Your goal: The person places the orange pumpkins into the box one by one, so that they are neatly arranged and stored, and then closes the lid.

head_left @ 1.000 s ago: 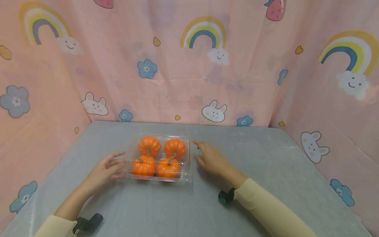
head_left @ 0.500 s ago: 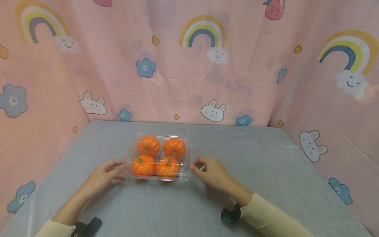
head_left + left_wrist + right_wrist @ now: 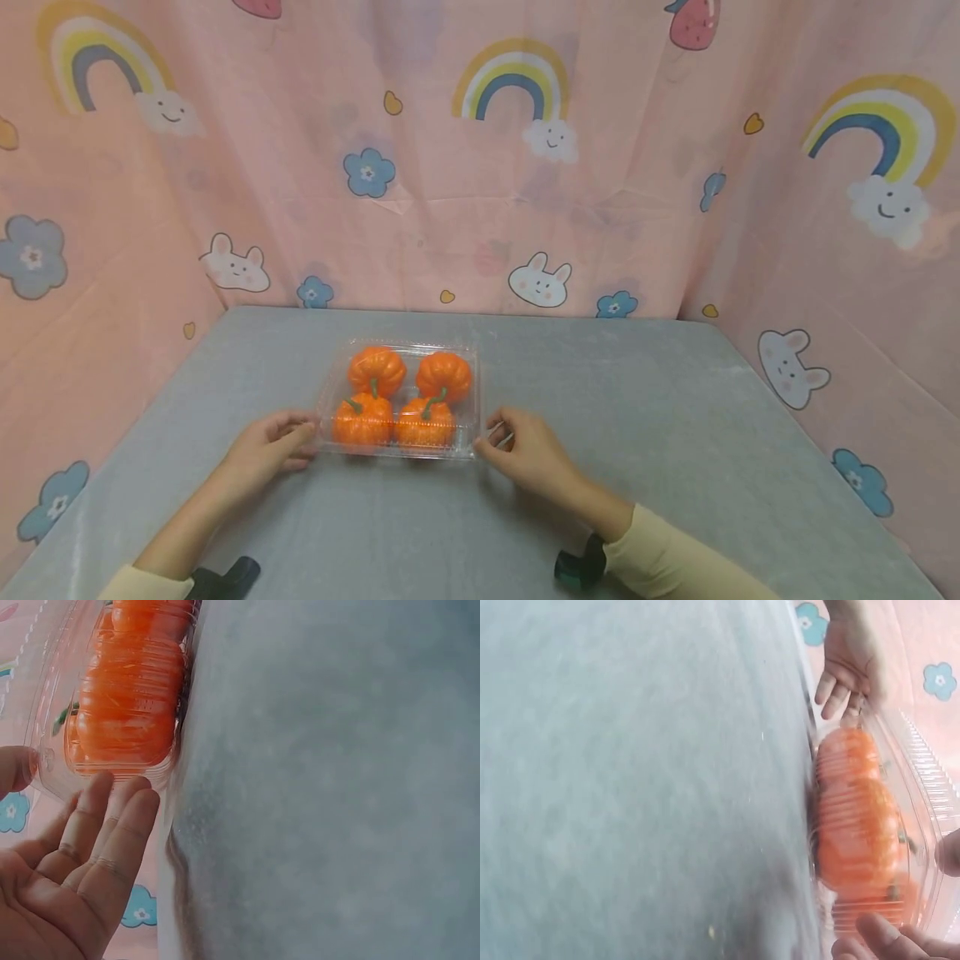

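Note:
A clear plastic clamshell box [image 3: 467, 435] lies on the grey table, with several small orange pumpkins [image 3: 377, 372] with green stems inside. My left hand [image 3: 262, 450] holds its near left corner. In the left wrist view the thumb [image 3: 15, 769] is on the box's rim, and the long fingers [image 3: 120, 851] reach below it against the side wall. At the near right corner my right hand [image 3: 534, 454] pinches the rim. The right wrist view has that thumb [image 3: 950, 853] on the rim and fingertips [image 3: 881, 934] by the ridged wall.
The grey table [image 3: 675, 417] extends around the box. A pink curtain [image 3: 420, 233] with rainbows, bunnies and flowers encloses its back and sides. Dark camera mounts [image 3: 581, 567] sit at both wrists, by the cream sleeves.
My right hand has come from beside the box's far right side to its near right corner and now touches it. My left hand has lowered slightly onto the near left corner.

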`<state>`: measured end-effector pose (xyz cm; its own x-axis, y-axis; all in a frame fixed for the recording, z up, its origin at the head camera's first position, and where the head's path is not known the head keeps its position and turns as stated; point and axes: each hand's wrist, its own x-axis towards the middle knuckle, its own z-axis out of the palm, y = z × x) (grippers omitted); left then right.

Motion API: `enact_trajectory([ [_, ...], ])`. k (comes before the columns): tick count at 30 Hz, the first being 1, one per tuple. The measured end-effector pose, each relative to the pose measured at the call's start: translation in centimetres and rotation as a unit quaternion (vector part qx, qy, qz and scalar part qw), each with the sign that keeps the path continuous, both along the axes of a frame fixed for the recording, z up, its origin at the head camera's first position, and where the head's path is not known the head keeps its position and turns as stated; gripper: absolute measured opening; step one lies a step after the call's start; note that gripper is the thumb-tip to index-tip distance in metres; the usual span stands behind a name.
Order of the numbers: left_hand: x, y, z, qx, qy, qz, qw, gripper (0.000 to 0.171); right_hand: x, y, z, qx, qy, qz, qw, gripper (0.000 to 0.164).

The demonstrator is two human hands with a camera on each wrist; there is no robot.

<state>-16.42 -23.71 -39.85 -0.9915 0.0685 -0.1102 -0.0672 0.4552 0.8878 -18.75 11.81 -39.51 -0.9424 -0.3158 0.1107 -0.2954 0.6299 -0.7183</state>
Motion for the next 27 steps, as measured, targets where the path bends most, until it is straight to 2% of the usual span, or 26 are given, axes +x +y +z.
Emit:
enact_trajectory([
  [4, 0.01, 0.07, 0.04, 0.016, 0.010, 0.007, 0.9998, 0.050, 0.20, -0.18, -0.14, -0.048, -0.044, -0.007, 0.998, 0.039],
  [8, 0.03, 0.11, 0.13, 0.030, 0.023, 0.011, 0.9992, 0.052, 0.39, -0.36, -0.20, -0.087, -0.065, 0.002, 0.994, 0.046],
  [18, 0.18, 0.23, -0.10, 0.036, 0.044, 0.005, 0.9984, 0.047, 0.69, -0.83, -0.06, -0.147, -0.089, 0.040, 0.984, 0.036],
  [27, 0.12, 0.49, -0.14, 0.046, 0.034, -0.015, 0.9983, 0.044, 0.22, -0.75, -0.31, -0.177, -0.152, 0.043, 0.971, 0.032],
])
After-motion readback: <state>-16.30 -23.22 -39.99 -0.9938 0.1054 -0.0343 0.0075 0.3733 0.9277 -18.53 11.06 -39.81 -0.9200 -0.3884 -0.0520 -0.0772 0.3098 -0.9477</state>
